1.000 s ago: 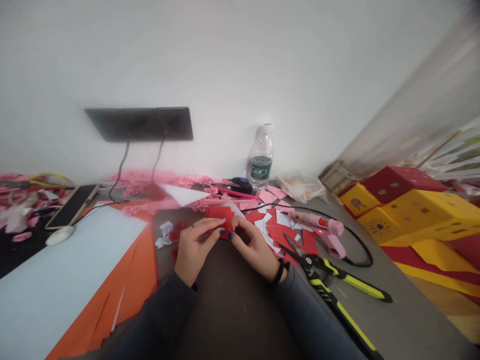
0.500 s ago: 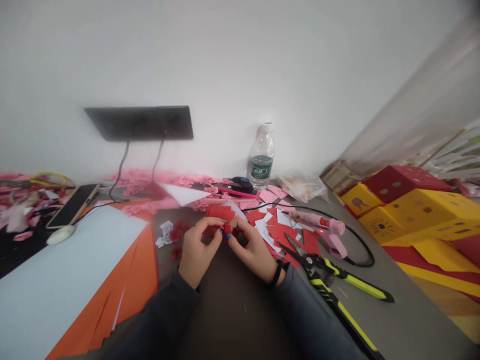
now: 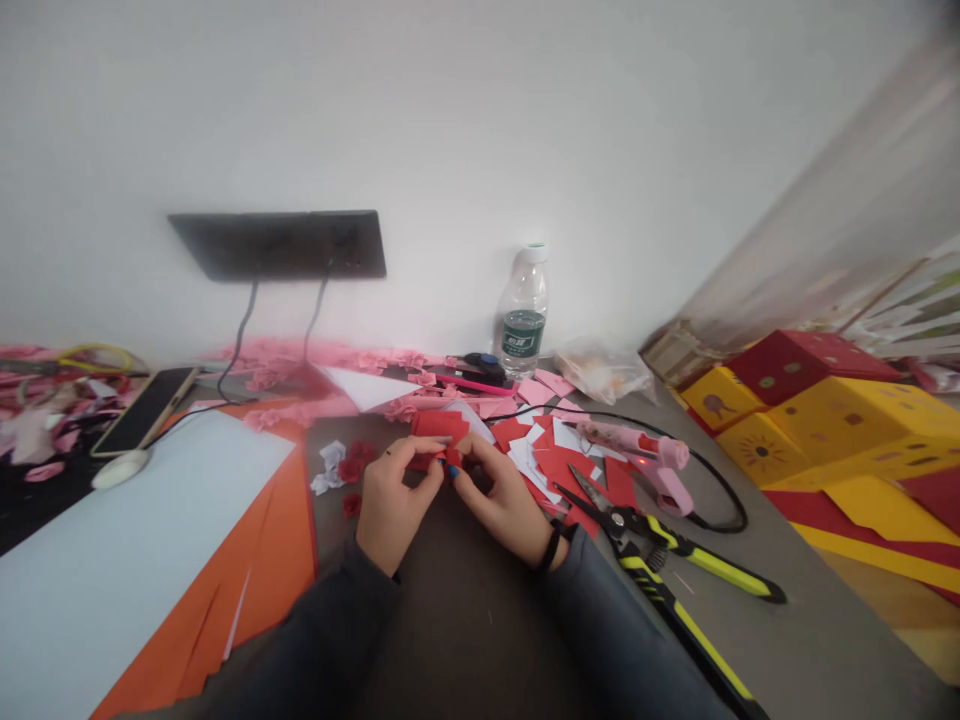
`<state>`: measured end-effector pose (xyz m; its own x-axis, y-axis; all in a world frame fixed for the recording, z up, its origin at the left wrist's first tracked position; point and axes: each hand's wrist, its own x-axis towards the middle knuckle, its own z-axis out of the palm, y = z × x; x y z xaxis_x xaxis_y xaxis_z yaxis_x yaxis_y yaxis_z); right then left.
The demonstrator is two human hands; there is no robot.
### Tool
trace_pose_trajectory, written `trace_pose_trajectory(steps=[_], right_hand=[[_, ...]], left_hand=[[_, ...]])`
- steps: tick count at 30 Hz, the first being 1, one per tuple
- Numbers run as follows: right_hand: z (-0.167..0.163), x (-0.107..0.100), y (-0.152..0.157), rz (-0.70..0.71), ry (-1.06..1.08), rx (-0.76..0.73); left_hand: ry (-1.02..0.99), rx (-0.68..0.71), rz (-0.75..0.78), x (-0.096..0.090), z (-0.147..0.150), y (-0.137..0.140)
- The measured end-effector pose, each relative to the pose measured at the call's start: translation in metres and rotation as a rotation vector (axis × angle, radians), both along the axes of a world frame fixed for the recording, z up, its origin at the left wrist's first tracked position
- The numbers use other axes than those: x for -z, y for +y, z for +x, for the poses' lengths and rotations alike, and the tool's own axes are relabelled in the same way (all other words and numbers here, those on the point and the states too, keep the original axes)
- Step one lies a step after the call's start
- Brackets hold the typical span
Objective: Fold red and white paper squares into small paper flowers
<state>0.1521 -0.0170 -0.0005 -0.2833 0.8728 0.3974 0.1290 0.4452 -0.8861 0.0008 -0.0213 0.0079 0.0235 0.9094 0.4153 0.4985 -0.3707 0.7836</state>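
Between the fingertips of both hands is a small piece of red paper [image 3: 452,456], mostly covered by the fingers. My left hand [image 3: 395,500] pinches it from the left; my right hand [image 3: 504,503] pinches it from the right. Just behind the fingers lies a stack of red paper squares [image 3: 435,425]. Small red paper flowers [image 3: 355,461] and a crumpled white paper [image 3: 328,468] are left of my left hand. Red and white paper scraps [image 3: 551,460] spread out beyond my right hand.
Scissors with yellow-black handles [image 3: 660,545] and a pink glue gun [image 3: 637,445] with its cord lie right. A water bottle [image 3: 523,315] stands by the wall. White sheet [image 3: 135,540], orange paper [image 3: 277,530], mouse [image 3: 121,469] and phone [image 3: 146,410] lie left; yellow boxes [image 3: 847,425] far right.
Both hands stay in nearly the same place. The fingers have shifted slightly around the red paper, with the right fingertips a little changed in position.
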Motion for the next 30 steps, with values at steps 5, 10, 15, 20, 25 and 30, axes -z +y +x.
trace_pose_trajectory(steps=[5,10,15,20,25,30], right_hand=[[0.003,0.001,0.002,-0.062,0.092,-0.014],[0.009,-0.001,0.006,-0.101,0.183,0.011],[0.01,-0.003,0.006,-0.093,0.167,-0.033],[0.011,-0.003,0.006,-0.103,0.176,-0.049],[0.012,-0.002,0.007,-0.126,0.148,-0.064],[0.013,-0.001,0.007,-0.152,0.148,-0.073]], left_hand=[[-0.132,0.098,-0.027,-0.001,-0.003,0.0],[-0.504,0.153,-0.274,-0.002,-0.008,0.005],[-0.529,0.289,-0.453,0.001,-0.007,0.008],[-0.539,0.332,-0.517,0.001,-0.007,0.007],[-0.494,0.34,-0.502,0.001,-0.008,0.008],[-0.441,0.356,-0.482,-0.001,-0.011,0.009]])
